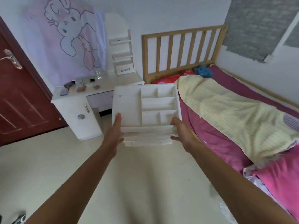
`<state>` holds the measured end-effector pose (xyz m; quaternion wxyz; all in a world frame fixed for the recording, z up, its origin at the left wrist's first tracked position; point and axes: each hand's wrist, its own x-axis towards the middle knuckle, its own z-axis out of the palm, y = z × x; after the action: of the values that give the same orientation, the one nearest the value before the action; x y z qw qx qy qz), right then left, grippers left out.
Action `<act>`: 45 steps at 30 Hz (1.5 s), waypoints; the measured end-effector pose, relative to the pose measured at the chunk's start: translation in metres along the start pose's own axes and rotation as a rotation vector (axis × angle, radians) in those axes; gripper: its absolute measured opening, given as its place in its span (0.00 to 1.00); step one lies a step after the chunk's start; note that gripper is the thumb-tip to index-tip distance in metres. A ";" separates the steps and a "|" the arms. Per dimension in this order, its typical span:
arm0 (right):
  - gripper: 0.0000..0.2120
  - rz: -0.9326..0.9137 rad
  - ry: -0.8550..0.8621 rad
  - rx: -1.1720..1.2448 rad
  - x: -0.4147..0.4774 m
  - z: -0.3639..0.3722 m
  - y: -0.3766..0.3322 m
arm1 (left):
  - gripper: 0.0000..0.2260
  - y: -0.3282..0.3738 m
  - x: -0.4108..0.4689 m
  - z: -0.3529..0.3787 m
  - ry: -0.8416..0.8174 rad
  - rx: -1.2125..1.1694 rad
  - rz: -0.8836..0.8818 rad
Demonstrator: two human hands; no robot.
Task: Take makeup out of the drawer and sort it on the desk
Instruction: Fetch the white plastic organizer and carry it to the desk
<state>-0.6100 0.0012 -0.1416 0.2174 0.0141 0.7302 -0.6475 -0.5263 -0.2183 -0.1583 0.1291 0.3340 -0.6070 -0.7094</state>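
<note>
Basically, the white compartment organizer (129, 104) hung in midair just in front of the dressing table (77, 109), left hand (115, 133) pressed flat, fingers straight, against its left side, right hand (180, 131) gripping its right edge, makeup palettes (80, 89) on that table's top.

White compartment organizer (145, 102) between left hand (115, 133) and right hand (182, 131) (desk (127, 78) behind)

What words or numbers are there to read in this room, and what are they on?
No readable text anywhere.
White plastic compartment tray: plain, no words.
Small sticker on the white desk: too blurred to read.
Pink wall cloth: a cartoon drawing only.
</note>
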 end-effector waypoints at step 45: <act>0.02 0.298 -0.137 -0.093 0.947 0.252 -0.223 | 0.29 0.168 0.926 0.105 0.061 -0.020 -0.366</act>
<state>-1.4590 -0.5217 -0.2666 0.3607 0.0677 0.7326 -0.5733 -1.3185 -0.7202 -0.2887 0.0198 0.4588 -0.5248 -0.7167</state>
